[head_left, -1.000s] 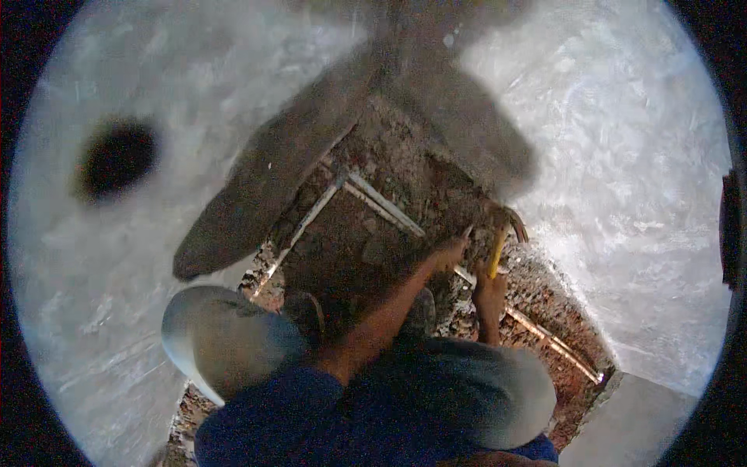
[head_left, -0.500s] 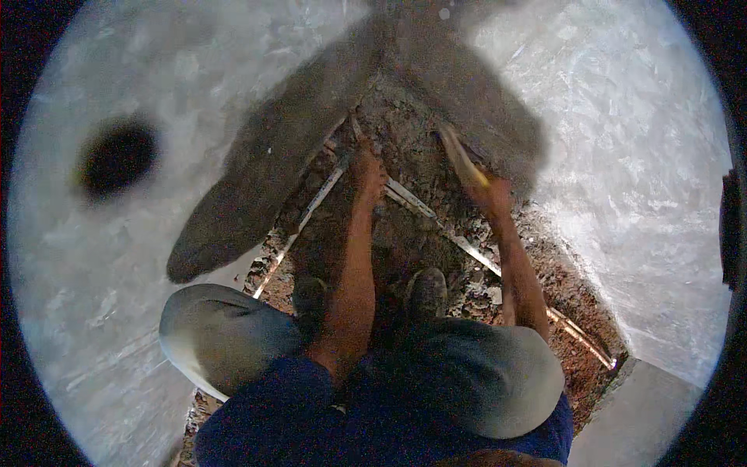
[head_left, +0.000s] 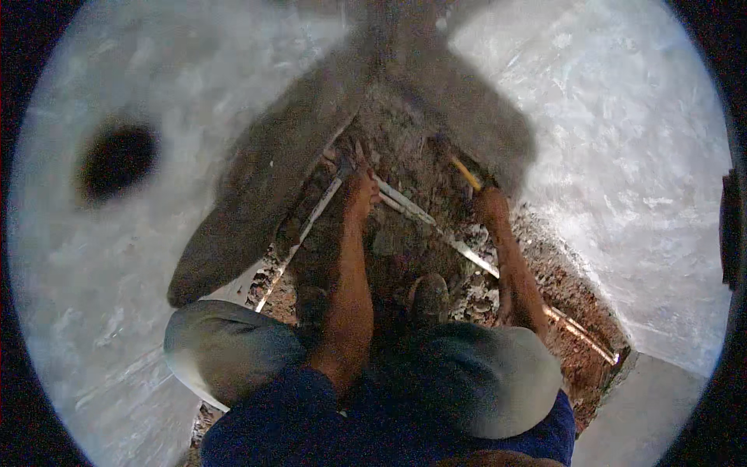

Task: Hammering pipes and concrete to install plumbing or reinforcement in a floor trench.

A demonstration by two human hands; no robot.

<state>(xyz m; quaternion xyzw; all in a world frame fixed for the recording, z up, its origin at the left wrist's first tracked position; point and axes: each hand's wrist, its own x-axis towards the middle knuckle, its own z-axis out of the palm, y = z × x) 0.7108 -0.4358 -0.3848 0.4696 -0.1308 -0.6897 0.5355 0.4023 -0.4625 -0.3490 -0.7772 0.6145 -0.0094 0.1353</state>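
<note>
My left hand (head_left: 360, 193) is closed at the corner where two pale strips meet. A narrow, dim piece (head_left: 359, 149) pokes up past its fingers, and its kind I cannot make out. Beside the hand, one pale strip (head_left: 315, 210) runs down to the left. The other pale strip (head_left: 408, 208) slopes down to the right and passes under my right forearm. My right hand (head_left: 492, 206) grips what looks like a hammer by its yellow handle (head_left: 467, 173). The tool's far end is lost in shadow over the dark soil (head_left: 405, 128).
Smooth grey walls (head_left: 638, 156) rise on both sides and meet at the far corner, with broad shadows on them. Reddish rubble (head_left: 537, 233) borders the right strip. My shoes (head_left: 429, 297) stand on the soil between my bent knees. A grey slab (head_left: 650, 397) lies at lower right.
The yellow-handled tool, smeared by motion before, now shows more sharply, its far end slightly lower. My left hand has shifted slightly left and stays at the corner. The view has moved a little.
</note>
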